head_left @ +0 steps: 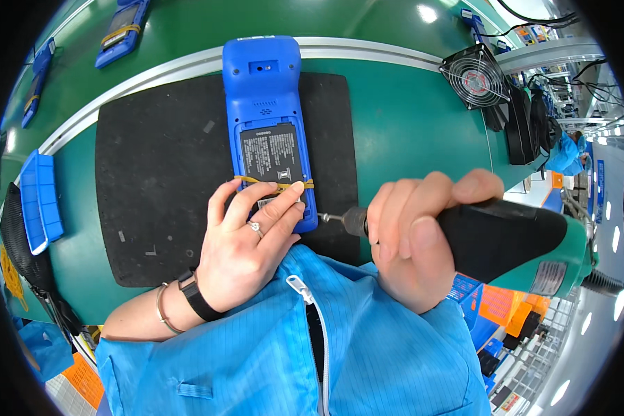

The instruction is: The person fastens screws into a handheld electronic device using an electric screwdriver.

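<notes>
A blue handheld terminal (261, 93) lies back side up, its open bay showing a black battery (269, 149). A yellow rubber band (307, 185) runs across its lower part. My left hand (248, 260) grips the terminal's lower end, its fingers laid over the band and the battery's near edge. In my right hand (416, 236) is a black and green electric screwdriver (513, 243), held roughly level with its bit pointing left. The bit tip (324, 218) is beside the terminal's lower right corner; whether they touch I cannot tell.
Under the terminal lies a black mat (159, 180) on a green table (402, 139). A blue bin (40, 201) and yellow rubber bands (12, 277) are at the left. A fan (475, 78) stands far right. Beyond a metal rail (180, 68) lie other blue terminals (121, 35).
</notes>
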`<state>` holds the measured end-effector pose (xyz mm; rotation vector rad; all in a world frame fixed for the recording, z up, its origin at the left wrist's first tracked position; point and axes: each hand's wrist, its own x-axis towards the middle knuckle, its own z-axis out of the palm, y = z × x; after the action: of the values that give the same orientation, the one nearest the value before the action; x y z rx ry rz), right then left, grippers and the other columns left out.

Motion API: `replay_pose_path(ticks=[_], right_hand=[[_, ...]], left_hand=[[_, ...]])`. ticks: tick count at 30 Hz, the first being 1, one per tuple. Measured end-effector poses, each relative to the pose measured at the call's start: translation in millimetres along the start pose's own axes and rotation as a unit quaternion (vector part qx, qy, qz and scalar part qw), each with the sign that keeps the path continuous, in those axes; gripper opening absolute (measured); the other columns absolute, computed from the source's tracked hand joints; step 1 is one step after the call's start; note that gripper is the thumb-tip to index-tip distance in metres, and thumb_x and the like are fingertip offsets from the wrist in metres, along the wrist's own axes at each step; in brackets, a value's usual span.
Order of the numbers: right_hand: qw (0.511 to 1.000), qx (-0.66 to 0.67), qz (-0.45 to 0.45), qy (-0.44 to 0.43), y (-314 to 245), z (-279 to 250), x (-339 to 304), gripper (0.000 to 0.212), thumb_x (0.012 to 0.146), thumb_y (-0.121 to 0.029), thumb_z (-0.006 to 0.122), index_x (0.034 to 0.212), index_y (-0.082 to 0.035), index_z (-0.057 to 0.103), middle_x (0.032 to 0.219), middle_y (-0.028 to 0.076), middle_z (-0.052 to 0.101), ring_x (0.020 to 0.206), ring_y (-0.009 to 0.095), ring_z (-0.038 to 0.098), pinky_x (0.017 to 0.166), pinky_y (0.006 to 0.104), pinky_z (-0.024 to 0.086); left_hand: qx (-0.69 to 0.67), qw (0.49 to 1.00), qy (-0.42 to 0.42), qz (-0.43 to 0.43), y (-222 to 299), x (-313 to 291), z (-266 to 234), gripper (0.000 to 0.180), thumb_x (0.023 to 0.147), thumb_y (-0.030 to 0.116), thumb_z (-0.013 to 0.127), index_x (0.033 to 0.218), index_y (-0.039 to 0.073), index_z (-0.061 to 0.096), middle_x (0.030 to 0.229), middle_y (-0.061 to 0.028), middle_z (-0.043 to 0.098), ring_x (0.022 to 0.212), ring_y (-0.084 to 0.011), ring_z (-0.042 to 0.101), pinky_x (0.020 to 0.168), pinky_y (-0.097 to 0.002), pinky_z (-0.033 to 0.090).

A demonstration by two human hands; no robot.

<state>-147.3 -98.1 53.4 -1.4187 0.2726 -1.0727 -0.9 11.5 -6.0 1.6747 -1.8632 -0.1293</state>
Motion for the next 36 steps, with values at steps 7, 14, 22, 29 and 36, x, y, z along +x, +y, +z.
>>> replay_pose_path(ticks=[7,14,22,29,36], right_hand=[[0.999,-0.032,0.019,-0.037,5.3,-5.0,-7.9,0.036,0.088,-0.012,0.06,0.115,-0.012,0.036,0.066,0.002,0.049,0.049,0.012,0.048,0.052,0.0304,0.041],[0.999,-0.008,0.019,-0.044,4.1,-4.4,-7.3,0.035,0.089,-0.011,0.06,0.115,-0.012,0.037,0.066,0.002,0.049,0.051,0.013,0.05,0.053,0.03,0.041],[0.996,0.05,0.035,-0.066,8.5,-7.4,-1.9,0.03,0.074,0.012,0.06,0.099,-0.001,0.05,0.069,0.009,0.057,0.055,0.015,0.053,0.052,0.0278,0.043],[0.992,-0.055,0.098,-0.055,-1.1,9.5,-3.7,0.016,0.065,0.01,0.066,0.068,-0.003,0.056,0.067,0.008,0.056,0.058,0.017,0.058,0.053,0.0253,0.043],[0.994,-0.004,0.106,0.006,-6.0,21.9,-8.2,0.017,0.071,0.011,0.062,0.075,-0.004,0.055,0.074,0.008,0.056,0.061,0.014,0.055,0.053,0.0259,0.044]], left_hand=[[0.001,1.0,-0.006,-0.008,0.5,-0.5,-0.9,0.043,0.06,0.009,0.076,0.102,0.005,0.066,0.119,-0.0057,0.061,0.107,-0.0256,0.053,0.096,-0.0473,0.037],[-0.006,1.0,-0.007,-0.008,-0.6,-0.5,-1.2,0.04,0.062,0.01,0.075,0.101,0.005,0.066,0.12,-0.0057,0.061,0.107,-0.0246,0.053,0.096,-0.0469,0.036],[-0.001,1.0,-0.012,-0.01,-1.0,-0.1,-1.3,0.039,0.063,0.012,0.075,0.1,0.005,0.067,0.12,-0.0052,0.06,0.108,-0.0233,0.053,0.096,-0.0467,0.036],[0.002,1.0,-0.003,-0.007,-1.2,-0.4,-0.3,0.037,0.065,0.012,0.073,0.101,0.005,0.067,0.119,-0.0051,0.061,0.108,-0.0232,0.053,0.096,-0.0468,0.036],[0.005,1.0,0.011,-0.001,-0.7,-2.1,-1.2,0.036,0.066,0.011,0.073,0.1,0.005,0.067,0.119,-0.0044,0.061,0.108,-0.0229,0.053,0.096,-0.046,0.036]])
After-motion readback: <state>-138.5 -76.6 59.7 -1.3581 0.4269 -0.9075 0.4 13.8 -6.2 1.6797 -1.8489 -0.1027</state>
